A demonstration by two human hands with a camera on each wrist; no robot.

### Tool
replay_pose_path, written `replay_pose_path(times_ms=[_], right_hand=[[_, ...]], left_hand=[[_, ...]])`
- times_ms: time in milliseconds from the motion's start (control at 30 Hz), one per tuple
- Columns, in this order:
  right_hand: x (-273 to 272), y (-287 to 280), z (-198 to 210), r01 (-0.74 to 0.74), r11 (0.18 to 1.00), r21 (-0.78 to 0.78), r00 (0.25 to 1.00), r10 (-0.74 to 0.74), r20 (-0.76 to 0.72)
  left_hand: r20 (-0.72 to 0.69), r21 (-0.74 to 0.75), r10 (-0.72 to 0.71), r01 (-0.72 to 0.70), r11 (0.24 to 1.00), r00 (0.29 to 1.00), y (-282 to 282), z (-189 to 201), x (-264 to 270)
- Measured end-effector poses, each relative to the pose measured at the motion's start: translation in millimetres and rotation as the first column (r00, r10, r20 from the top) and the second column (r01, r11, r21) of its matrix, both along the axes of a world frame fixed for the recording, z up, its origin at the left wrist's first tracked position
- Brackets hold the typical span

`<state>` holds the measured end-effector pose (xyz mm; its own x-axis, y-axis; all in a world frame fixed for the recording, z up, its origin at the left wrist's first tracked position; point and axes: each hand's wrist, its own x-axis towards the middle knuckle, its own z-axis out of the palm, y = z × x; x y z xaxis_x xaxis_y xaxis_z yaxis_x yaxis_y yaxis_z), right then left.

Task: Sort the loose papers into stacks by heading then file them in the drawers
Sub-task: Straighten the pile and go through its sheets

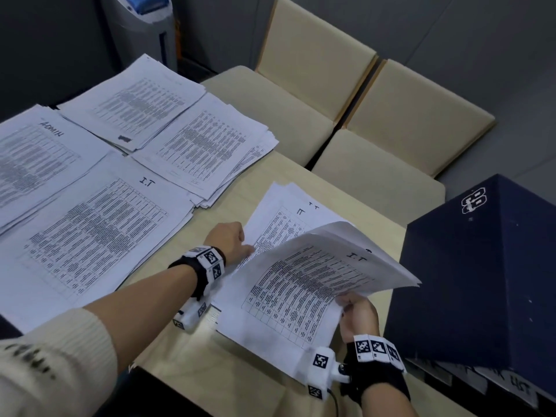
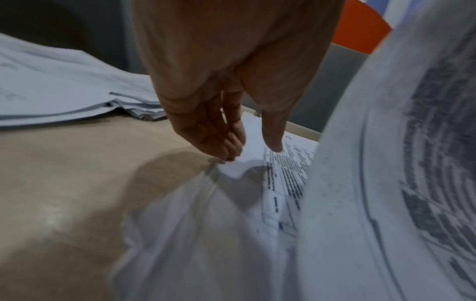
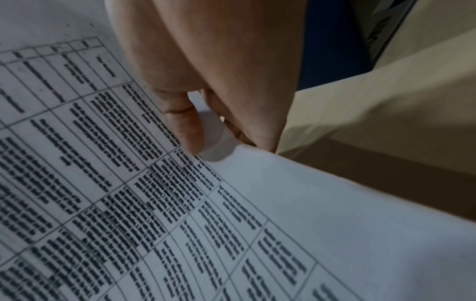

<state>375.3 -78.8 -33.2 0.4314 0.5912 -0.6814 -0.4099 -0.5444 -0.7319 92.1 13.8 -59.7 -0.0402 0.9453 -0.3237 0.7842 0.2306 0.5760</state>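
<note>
A small pile of sheets headed IT [image 1: 282, 218] lies on the wooden table [image 1: 301, 173]. My left hand [image 1: 233, 240] pinches its left edge; in the left wrist view the fingers [image 2: 231, 148] curl under the sheet [image 2: 257, 183] and the thumb presses on top. My right hand [image 1: 356, 308] grips a curved bundle of sheets headed I.T [image 1: 316, 281], raised over that pile. In the right wrist view the thumb [image 3: 185, 130] lies on the bundle [image 3: 283, 203], fingers below. Sorted stacks lie to the left: an ADMIN stack [image 1: 39, 164] and an I.T stack [image 1: 99, 233].
Two more paper stacks [image 1: 141, 100] [image 1: 207, 145] sit at the table's back. A dark blue drawer box [image 1: 481, 266] stands at the right, with labelled drawer fronts [image 1: 481, 383] low down. Beige chairs [image 1: 301, 115] [image 1: 421, 115] stand beyond the table.
</note>
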Motion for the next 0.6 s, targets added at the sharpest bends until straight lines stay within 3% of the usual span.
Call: replay_pose_path(times_ms=[167,300,400,500,600], right_hand=[[-7.7,-7.2,2.7,0.049,0.998,-0.043,0.997,-0.051,-0.06],[-8.1,-9.3,10.0,0.068,0.997,-0.035,0.991,-0.072,-0.115],[-8.4,-10.0,16.5,0.046,0.997,-0.067,0.995,-0.052,-0.084],[-8.4,-10.7,9.9,0.011,0.993,-0.115,0.996,-0.021,-0.084],[-6.2,-13.0,0.4,0.036,0.996,-0.079,0.985,-0.049,-0.168]], left_hand=[[-0.085,-0.134,-0.128,0.116,0.984,0.988,-5.4,-3.5,15.8],[-0.152,-0.1,-0.111,0.097,0.99,0.982,-5.1,-0.5,22.8],[-0.063,-0.229,-0.143,0.125,0.965,0.988,-1.6,10.9,23.9],[0.102,-0.289,-0.313,0.33,0.899,0.944,-4.2,14.8,27.9],[0.142,-0.159,-0.445,0.464,0.871,0.884,-14.1,21.4,34.2]])
